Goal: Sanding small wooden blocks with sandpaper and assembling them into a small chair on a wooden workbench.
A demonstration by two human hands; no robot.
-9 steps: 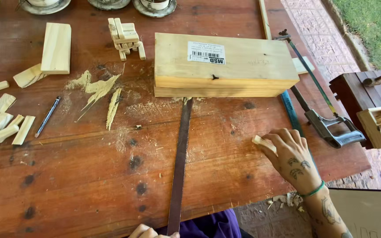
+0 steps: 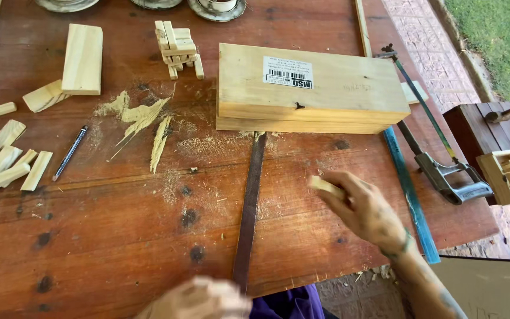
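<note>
Bare right hand (image 2: pixel 364 210) with inked markings, green band at wrist, tattooed forearm, blurred bare left hand (image 2: pixel 199 298)

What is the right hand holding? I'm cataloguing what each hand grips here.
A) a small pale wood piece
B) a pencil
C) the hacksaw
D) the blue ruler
A: the right hand pinches a small pale wood piece in its fingertips, above the table, apart from the hacksaw.

Left hand (image 2: pixel 199 300) blurred, cut off by bottom edge; grip unclear; small wood piece (image 2: pixel 324 185) in right hand (image 2: pixel 366 211) partly hidden, blurred
</note>
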